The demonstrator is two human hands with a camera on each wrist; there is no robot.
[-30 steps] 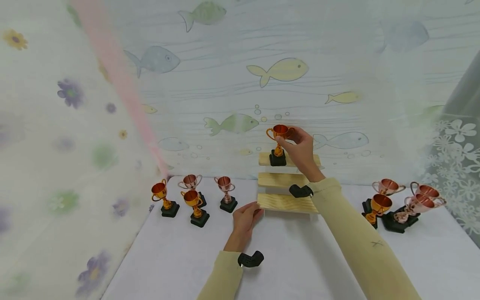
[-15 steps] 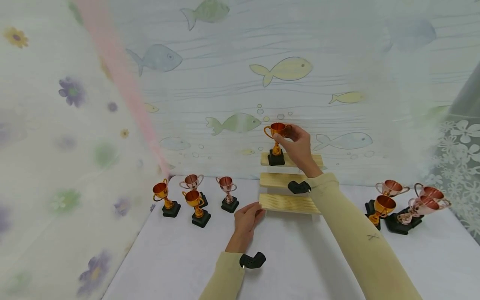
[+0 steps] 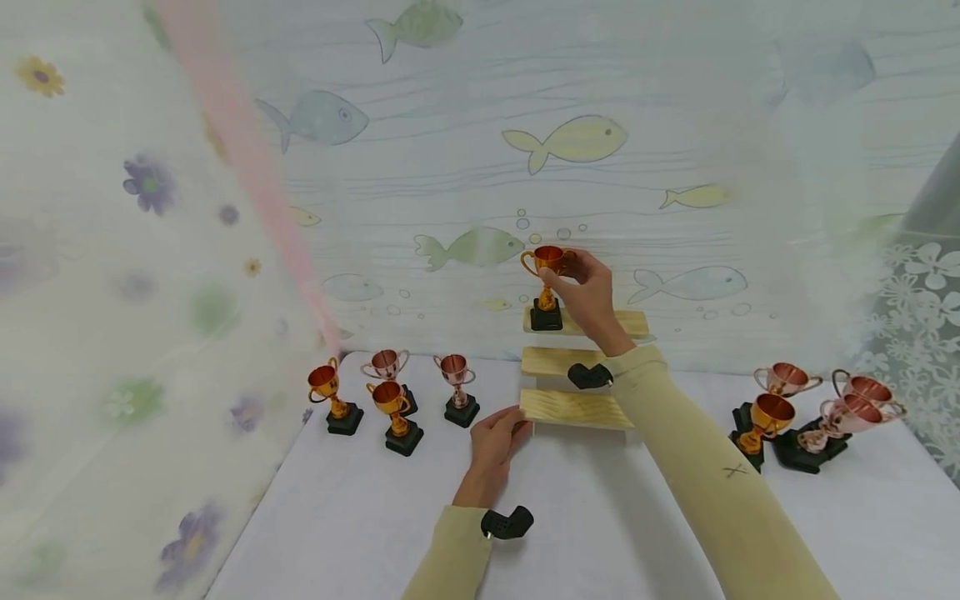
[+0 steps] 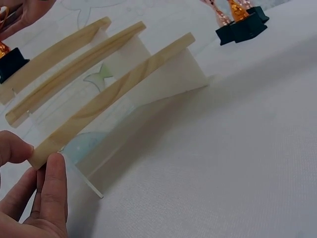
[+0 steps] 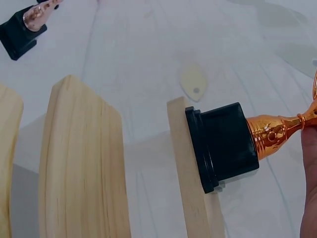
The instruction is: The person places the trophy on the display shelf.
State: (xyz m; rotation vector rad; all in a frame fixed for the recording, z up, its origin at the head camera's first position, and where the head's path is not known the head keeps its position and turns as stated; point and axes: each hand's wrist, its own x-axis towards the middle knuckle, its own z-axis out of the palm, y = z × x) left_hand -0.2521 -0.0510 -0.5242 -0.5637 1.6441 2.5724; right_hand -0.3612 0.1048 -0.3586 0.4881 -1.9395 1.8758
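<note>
I see the right hand [image 3: 587, 293] pinching the cup [image 3: 547, 300] on the top plank [image 3: 634, 323], seemingly seated; the left hand [image 3: 492, 444] pinches the rack [image 3: 573, 407]. Likely light, rigid, slick: I'd grip its stem [image 5: 270, 135].

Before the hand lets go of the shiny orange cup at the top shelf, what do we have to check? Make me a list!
1. Right hand has a grip on the orange cup: ok.
2. Cup upright: ok, it looks straight in the head view.
3. Cup's black base at the top plank: ok, near the plank's left end.
4. Base flat with its full weight on the plank: cannot tell, because the hand is holding the cup.
5. Left hand steadying the shelf: ok, it pinches the bottom plank at its left end.
6. Fingers off the cup: not ok.
</note>
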